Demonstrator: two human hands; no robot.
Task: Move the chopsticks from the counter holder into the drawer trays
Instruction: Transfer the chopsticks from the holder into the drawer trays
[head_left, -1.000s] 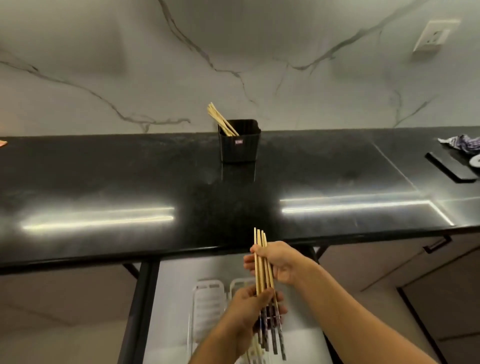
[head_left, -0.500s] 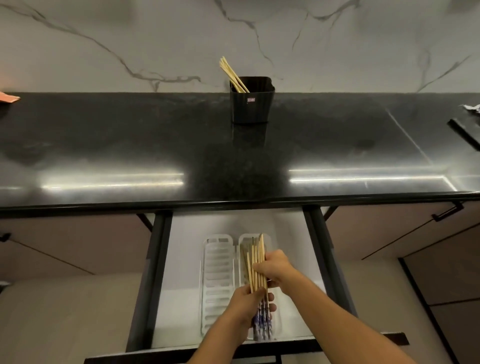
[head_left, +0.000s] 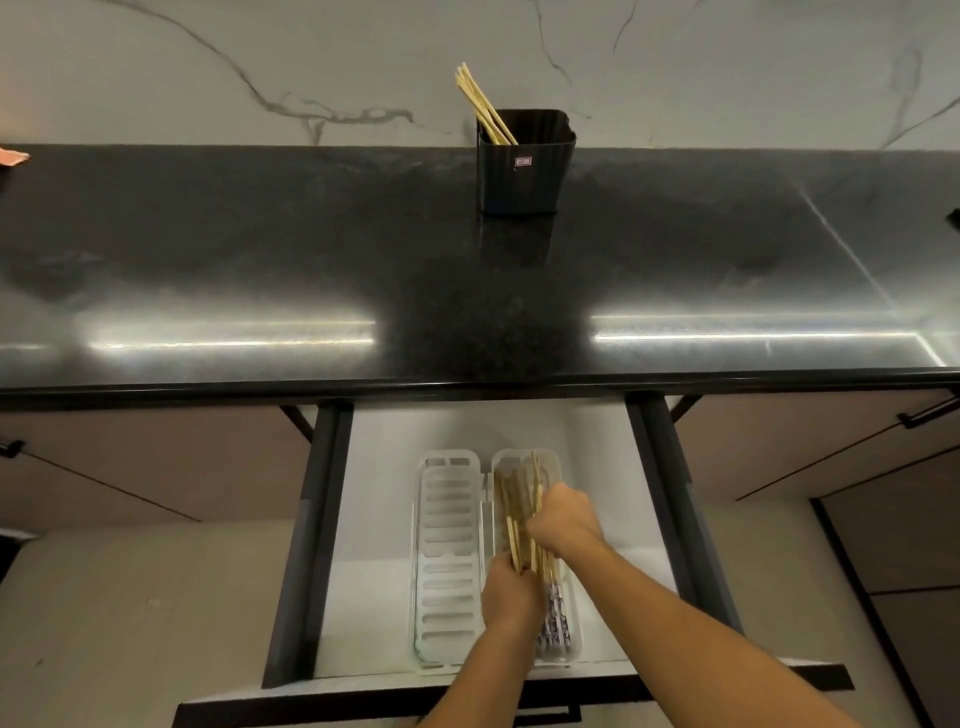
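A bundle of wooden chopsticks (head_left: 522, 512) with patterned ends lies low over the right white tray (head_left: 551, 460) in the open drawer (head_left: 384, 519). My left hand (head_left: 511, 595) grips the bundle near its patterned ends, and my right hand (head_left: 563, 517) holds it farther up. The left white tray (head_left: 447, 551) holds nothing I can see. On the black counter (head_left: 260, 249) stands the black holder (head_left: 524, 161) with a few chopsticks (head_left: 483, 104) leaning to its left corner.
Closed cabinet fronts with dark handles (head_left: 930, 413) flank the drawer on both sides. The drawer's dark side rails (head_left: 670, 499) frame the trays. A marble wall rises behind the counter. An orange object (head_left: 13, 156) sits at the counter's far left edge.
Both hands have lowered the chopstick bundle from counter-edge height down into the drawer, over the right tray. My view has tilted downward, showing the whole open drawer.
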